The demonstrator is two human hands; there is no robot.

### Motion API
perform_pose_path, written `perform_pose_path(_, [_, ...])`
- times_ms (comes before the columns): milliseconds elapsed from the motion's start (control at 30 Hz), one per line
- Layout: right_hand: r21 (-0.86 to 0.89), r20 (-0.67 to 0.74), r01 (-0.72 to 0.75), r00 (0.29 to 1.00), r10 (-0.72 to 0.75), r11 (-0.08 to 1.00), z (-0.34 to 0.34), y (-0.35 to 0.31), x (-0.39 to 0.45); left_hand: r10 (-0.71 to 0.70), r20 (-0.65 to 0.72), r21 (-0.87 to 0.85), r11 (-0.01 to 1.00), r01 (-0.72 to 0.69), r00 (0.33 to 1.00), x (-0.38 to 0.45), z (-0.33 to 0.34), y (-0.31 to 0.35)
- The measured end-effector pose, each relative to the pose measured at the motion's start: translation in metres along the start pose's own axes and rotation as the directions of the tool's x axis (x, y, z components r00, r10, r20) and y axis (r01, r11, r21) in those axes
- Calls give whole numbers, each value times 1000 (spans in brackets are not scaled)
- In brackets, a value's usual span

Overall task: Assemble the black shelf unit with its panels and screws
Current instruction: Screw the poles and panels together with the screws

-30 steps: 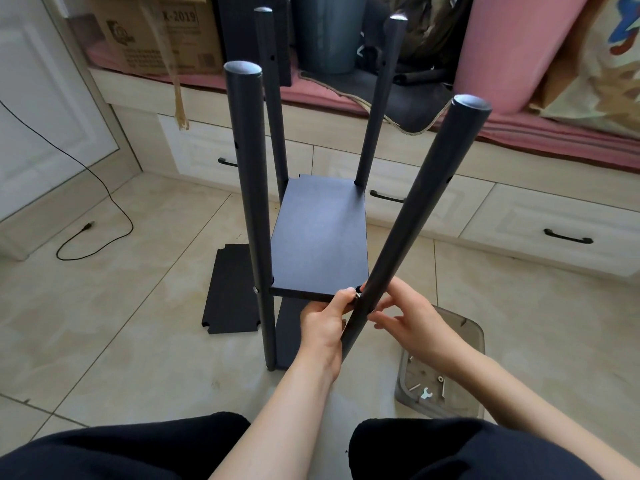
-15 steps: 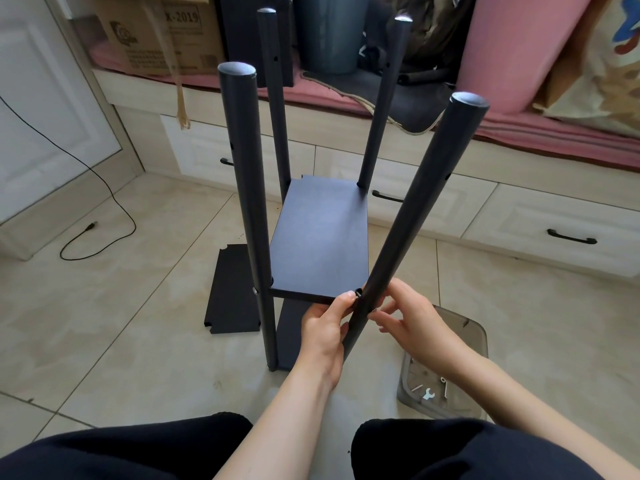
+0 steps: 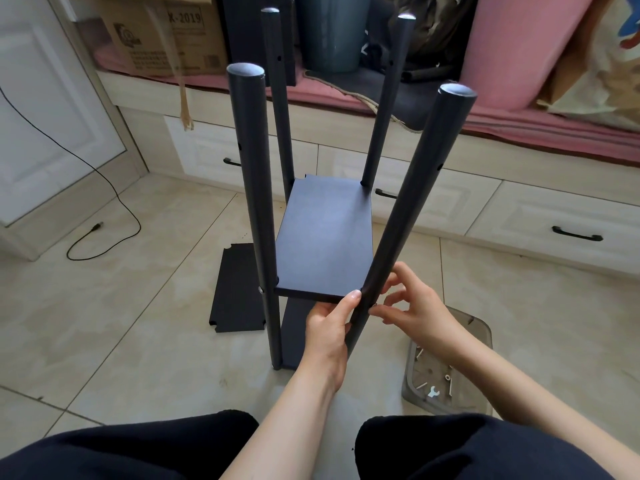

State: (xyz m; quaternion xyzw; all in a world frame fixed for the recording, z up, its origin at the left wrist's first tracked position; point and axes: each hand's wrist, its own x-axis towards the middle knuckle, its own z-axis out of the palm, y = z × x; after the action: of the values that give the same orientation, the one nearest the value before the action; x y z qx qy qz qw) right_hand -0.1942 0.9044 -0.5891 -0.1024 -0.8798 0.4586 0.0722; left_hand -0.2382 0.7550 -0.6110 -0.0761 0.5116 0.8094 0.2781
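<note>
With the view having dipped closer, the left hand (image 3: 327, 329) keeps gripping the near-right pole (image 3: 408, 216) at the shelf panel (image 3: 323, 237)'s near-right corner while the right hand (image 3: 414, 308) pinches at the joint, suggesting screw-fastening continues.

Left hand (image 3: 327, 327) hides the near-right black metal post's (image 3: 412, 206) foot. Small parts in the clear plastic tray (image 3: 483, 344) too small to identify. Brown cardboard box (image 3: 166, 39) cropped at top edge.

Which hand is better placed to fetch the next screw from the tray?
Right. The right hand hovers just above the tray of screws, while the left hand grips the post at the panel corner.
</note>
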Motion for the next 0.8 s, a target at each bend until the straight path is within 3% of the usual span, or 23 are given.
perform_pose_path(100, [197,138,-144,983,118,970,-10,-6,9,11,-6,-20,1000,-11,1000,-4,-1,6])
perform_pose_path(200, [292,295,-181,951,92,939,-17,-12,20,30,-9,46,999,-29,1000,-10,-1,10])
perform_pose_path(267, [261,321,-177,943,88,949,-18,-14,24,34,-33,147,989,-29,999,-13,-3,15])
perform_pose_path(333, [258,319,-199,941,111,946,-18,-13,25,46,-77,352,936,-16,996,-17,-7,20])
perform_pose_path(367, [253,312,-211,942,126,944,-18,-12,26,87,-98,507,861,-26,991,-20,-9,22])
perform_pose_path(400, [242,304,-222,942,143,945,-18,-11,27,163,-108,687,725,-45,981,-25,-11,25])
perform_pose_path(467, [211,298,-247,938,178,946,-18,-9,29,415,-21,958,268,-99,910,-34,-17,26])
perform_pose_path(533, [197,304,-266,932,199,944,-19,-8,29,642,244,959,-50,-278,726,-40,-21,29])
perform_pose_path(600, [204,312,-274,928,203,940,-21,-9,28,713,456,874,-246,-418,532,-39,-21,33])
perform_pose_path(633, [205,317,-272,927,199,940,-22,-10,28,705,496,856,-297,-423,508,-36,-20,35])
perform_pose_path(800, [234,330,-240,931,156,942,-26,-9,28,434,534,842,-350,-411,725,-13,-15,41])
